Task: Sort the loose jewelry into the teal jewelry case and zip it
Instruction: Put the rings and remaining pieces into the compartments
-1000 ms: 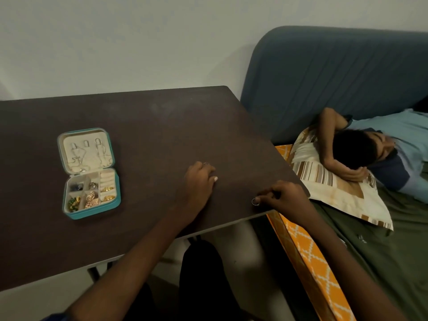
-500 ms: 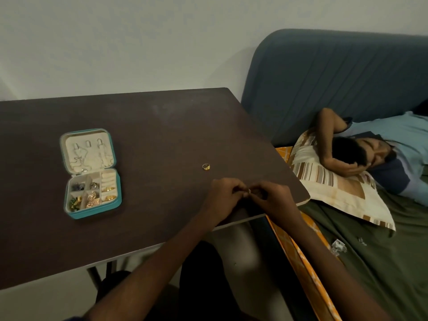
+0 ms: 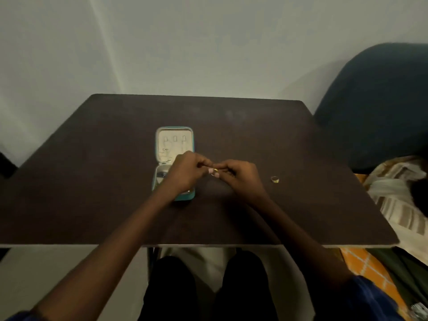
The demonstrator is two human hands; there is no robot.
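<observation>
The teal jewelry case [image 3: 174,144] lies open on the dark table [image 3: 92,181], its cream lid flat toward the wall with small pieces hung in it. My left hand [image 3: 185,173] hovers over the case's tray and hides most of it. My right hand [image 3: 238,176] meets it just right of the case. Between the fingertips of both hands is a small gold ring [image 3: 215,170]. A second gold ring [image 3: 275,179] lies loose on the table, to the right of my right hand.
A blue sofa back [image 3: 375,107] rises past the table's right edge. A striped pillow [image 3: 398,205] and an orange patterned sheet [image 3: 370,265] lie at the right, beside a person's dark hair. My legs are under the near table edge.
My view has swung left, so the case now sits at the table's middle. Both hands moved together with the small ring from the table's near right edge to just beside the case.
</observation>
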